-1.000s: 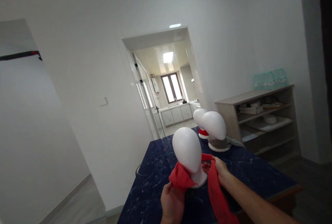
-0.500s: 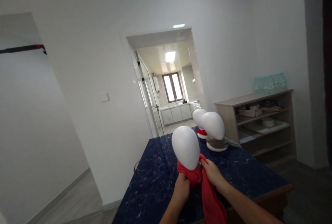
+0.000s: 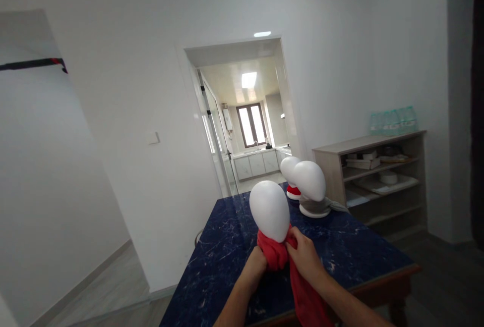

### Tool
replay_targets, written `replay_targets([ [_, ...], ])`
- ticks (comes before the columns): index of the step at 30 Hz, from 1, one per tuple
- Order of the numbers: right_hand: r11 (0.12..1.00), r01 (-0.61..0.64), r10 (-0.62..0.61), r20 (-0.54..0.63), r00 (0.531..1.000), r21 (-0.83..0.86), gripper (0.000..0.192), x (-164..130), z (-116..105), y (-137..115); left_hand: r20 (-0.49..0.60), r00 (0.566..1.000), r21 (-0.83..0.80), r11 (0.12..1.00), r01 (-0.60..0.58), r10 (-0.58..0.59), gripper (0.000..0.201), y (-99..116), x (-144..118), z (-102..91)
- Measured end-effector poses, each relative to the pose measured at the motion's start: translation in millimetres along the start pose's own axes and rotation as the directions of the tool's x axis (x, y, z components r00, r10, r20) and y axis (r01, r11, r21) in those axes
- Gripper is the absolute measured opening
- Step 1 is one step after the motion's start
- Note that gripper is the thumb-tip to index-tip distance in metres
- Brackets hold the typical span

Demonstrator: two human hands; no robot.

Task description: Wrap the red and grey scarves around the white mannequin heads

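Note:
A red scarf [image 3: 273,255] is wrapped around the neck of a smooth white mannequin head [image 3: 269,210] on the table. One long end of it hangs down toward me over the table edge. My left hand [image 3: 257,262] is closed on the scarf at the left side of the neck, its fingertips hidden behind the cloth. On the right of the neck, my right hand [image 3: 303,255] pinches the scarf where the hanging end leaves the wrap.
Farther back on the dark blue marbled table [image 3: 223,246] stand a white head with a grey scarf [image 3: 310,180] and another with red cloth [image 3: 289,168]. A wooden shelf unit [image 3: 328,158] with bottled water [image 3: 393,121] on top is at the right. Beyond a doorway lies a kitchen.
My right hand has shifted slightly left and in toward the front of the neck, its fingers more bent on the scarf. My left hand has moved a little left and up.

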State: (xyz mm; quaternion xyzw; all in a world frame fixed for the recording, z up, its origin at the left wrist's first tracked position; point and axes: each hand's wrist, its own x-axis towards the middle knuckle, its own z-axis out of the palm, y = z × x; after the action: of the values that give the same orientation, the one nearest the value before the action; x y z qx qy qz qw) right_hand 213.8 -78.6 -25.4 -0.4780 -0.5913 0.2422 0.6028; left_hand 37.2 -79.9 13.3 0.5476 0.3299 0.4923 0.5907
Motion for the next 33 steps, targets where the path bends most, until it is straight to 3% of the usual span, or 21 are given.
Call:
replay_targets([
  [3, 0.997, -0.007, 0.003, 0.051, 0.999, 0.075, 0.019, 1.2, 3.0, -6.2, 0.125, 0.99, 0.076, 0.994, -0.079, 0.069, 0.049, 6.4, -7.1, 0.8],
  [6, 0.991, -0.035, 0.029, 0.052, 0.998, 0.131, 0.022, 0.4, 4.4, -8.4, 0.202, 0.979, 0.06, 0.998, 0.006, -0.018, 0.048, 2.4, -7.9, -2.8],
  [10, 0.988, -0.033, 0.028, 0.036, 0.999, 0.148, 0.02, -2.1, 5.6, -6.5, 0.18, 0.98, 0.017, 0.996, 0.083, -0.085, 0.05, -8.8, -3.1, -7.0],
  [17, 0.992, -0.031, 0.028, 0.021, 0.999, 0.125, 0.022, -6.0, 5.6, 2.0, 0.201, 0.98, -0.041, 0.999, 0.006, 0.002, 0.048, -4.2, -11.0, 2.8],
  [22, 0.99, -0.052, 0.054, -0.016, 0.998, 0.13, 0.015, -6.0, 8.0, 4.0, 0.209, 0.977, 0.029, 0.999, 0.037, -0.042, 0.041, -2.7, -7.8, 4.9],
  [26, 0.993, -0.065, 0.07, -0.046, 0.996, 0.102, 0.008, -6.6, 16.6, 6.5, 0.181, 0.982, 0.133, 0.987, -0.085, 0.06, 0.052, -1.2, 0.8, 2.4],
  [30, 0.994, -0.079, 0.076, 0.034, 0.997, 0.071, 0.03, -9.8, 24.8, 6.5, 0.263, 0.952, 0.255, 0.94, -0.226, 0.158, 0.055, -0.9, 10.0, -2.5],
  [33, 0.994, -0.104, 0.103, 0.065, 0.993, 0.026, 0.054, -12.5, 27.0, 1.6, 0.221, 0.962, 0.274, 0.936, -0.222, 0.163, 0.051, -5.4, 14.8, -4.9],
])
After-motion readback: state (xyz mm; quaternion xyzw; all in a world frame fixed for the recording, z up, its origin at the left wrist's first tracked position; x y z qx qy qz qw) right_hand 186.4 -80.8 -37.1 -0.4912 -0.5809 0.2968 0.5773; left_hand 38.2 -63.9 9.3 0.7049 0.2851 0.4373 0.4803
